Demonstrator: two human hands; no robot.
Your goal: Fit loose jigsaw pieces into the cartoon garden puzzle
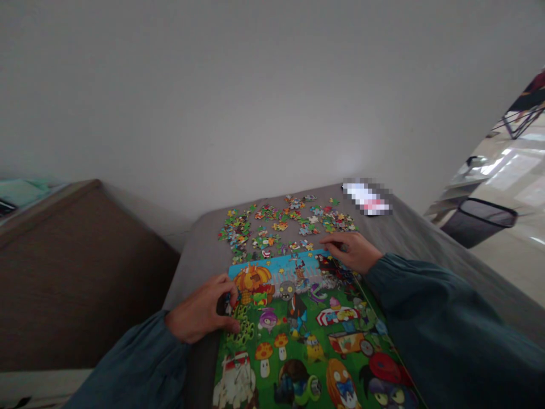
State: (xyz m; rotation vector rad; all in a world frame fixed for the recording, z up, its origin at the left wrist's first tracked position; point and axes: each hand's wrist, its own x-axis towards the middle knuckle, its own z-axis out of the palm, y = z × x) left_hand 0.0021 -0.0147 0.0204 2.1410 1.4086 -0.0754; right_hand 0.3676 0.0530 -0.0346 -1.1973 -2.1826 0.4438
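Note:
A jigsaw puzzle picture (293, 335) with cartoon plants and zombies on green and blue lies in front of me. My left hand (208, 307) rests at its left edge, thumb and bent forefinger apart, with no piece visible between them. By the picture's upper right corner is my right hand (351, 250), its thumb and forefinger drawn together in a pinch. Anything between those fingertips is too small to make out. Loose puzzle pieces (238, 227) are scattered beyond the picture's top edge, and some more puzzle pieces (338, 218) lie just past my right hand.
Grey cloth (198, 244) covers the surface under the puzzle, which meets a pale wall (255, 102) at the back. A phone (367, 199) with a lit screen lies at the far right. To the left stands a brown wooden piece of furniture (76, 272); a dark bin (477, 224) is on the floor at right.

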